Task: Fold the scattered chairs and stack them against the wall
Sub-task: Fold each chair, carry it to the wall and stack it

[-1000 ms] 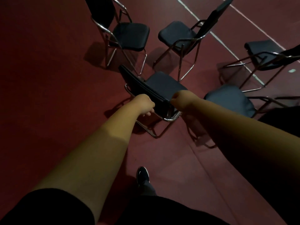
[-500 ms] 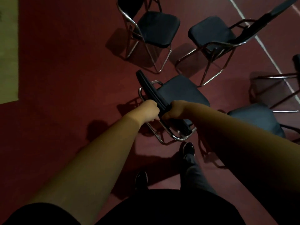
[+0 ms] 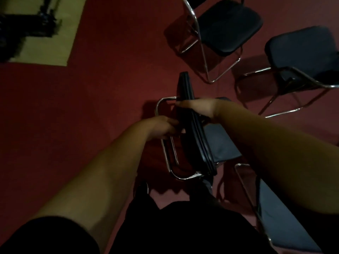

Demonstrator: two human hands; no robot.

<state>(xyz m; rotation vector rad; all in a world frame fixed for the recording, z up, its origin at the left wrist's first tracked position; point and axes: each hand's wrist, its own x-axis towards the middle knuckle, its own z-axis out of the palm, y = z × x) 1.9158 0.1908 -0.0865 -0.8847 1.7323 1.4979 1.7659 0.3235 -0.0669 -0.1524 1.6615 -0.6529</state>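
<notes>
Head cam is dim and a bit smeared. I have both hands on one chair [image 3: 200, 153]; it stands on the red floor [image 3: 91, 116] right in front of my legs, in among the others. Its backrest [image 3: 194, 136] shows edge-on, a dark slab running away from me. The seat [image 3: 223, 143] sticks out to the backrest's right, so it's not folded flat. The chrome frame [image 3: 183, 178] loops out on the left and round under the near end.

My right hand [image 3: 200, 107] comes over the backrest's top edge from the right, fingers laid across to the left face, clamped on it. My left hand [image 3: 161, 127] sits lower on the left side, fingers curled in and gripping — looks like the backrest itself, though it may be catching a frame tube too; too dark to say.

Around it: far chair [image 3: 229, 24] unfolded at the top of view, right chair [image 3: 302, 52] unfolded beside that one, near chair [image 3: 282, 222] at my lower right, close by the held seat — can't tell if they touch.

Top left is a pale patch [image 3: 53, 43] of floor with a blurred dark shape [image 3: 27, 21] on it.
</notes>
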